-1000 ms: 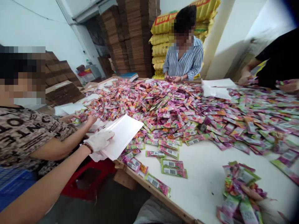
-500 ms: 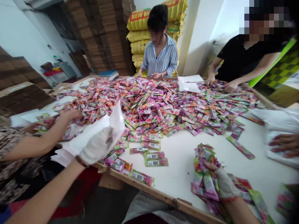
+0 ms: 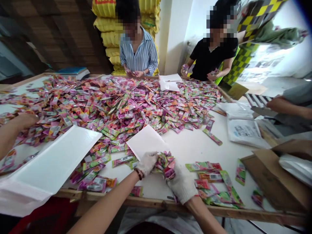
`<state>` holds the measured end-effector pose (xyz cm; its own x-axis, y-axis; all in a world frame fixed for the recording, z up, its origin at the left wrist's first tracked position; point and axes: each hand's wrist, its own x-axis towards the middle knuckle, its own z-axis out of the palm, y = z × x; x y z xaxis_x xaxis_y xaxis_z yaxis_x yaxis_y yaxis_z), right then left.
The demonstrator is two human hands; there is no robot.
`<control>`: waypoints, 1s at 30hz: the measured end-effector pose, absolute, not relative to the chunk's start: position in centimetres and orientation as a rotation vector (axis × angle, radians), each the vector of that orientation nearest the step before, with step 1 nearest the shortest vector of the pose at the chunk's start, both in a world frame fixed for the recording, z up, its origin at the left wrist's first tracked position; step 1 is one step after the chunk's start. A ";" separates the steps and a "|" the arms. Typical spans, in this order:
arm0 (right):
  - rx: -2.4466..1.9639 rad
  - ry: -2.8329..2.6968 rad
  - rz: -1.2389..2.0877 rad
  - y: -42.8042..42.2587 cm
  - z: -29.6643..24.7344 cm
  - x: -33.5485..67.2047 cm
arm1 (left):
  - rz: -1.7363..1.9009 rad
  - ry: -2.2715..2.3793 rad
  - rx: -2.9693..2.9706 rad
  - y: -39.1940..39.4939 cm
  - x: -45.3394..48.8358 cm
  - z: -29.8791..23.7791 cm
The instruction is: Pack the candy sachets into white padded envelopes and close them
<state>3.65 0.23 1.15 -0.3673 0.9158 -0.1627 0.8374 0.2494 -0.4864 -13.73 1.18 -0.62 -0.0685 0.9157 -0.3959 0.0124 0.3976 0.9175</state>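
Note:
My left hand, in a white fingerless-looking glove, is closed on the edge of a white padded envelope. A bunch of small pink and green snack sachets is gripped in my right hand, also gloved. The two hands meet near the front of the table, with the bunch at the envelope's near end. Whether any sachets are inside the envelope is hidden. Several loose sachets lie right of my right hand.
A large heap of sachets spreads over the white table. White envelopes lie at left over the wooden rim. Filled white packs and a brown carton are at right. Co-workers sit around; one's arm reaches in from the left.
My left hand has moved right with a white envelope, leaving others at the left. My right hand has brought the sachet bunch left to meet it. The view has turned right.

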 end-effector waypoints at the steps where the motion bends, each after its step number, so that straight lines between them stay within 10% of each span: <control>1: -1.675 -2.473 0.673 0.2 1.6 3.3 | 0.952 1.431 0.860 1.1 -13.8 -0.5; 10: -1.514 -2.595 0.854 3.1 3.4 3.8 | 0.577 1.800 1.942 -1.7 -15.4 2.0; 30: -1.597 -2.805 0.788 3.8 4.9 2.3 | 0.628 1.856 1.915 0.2 -14.1 3.9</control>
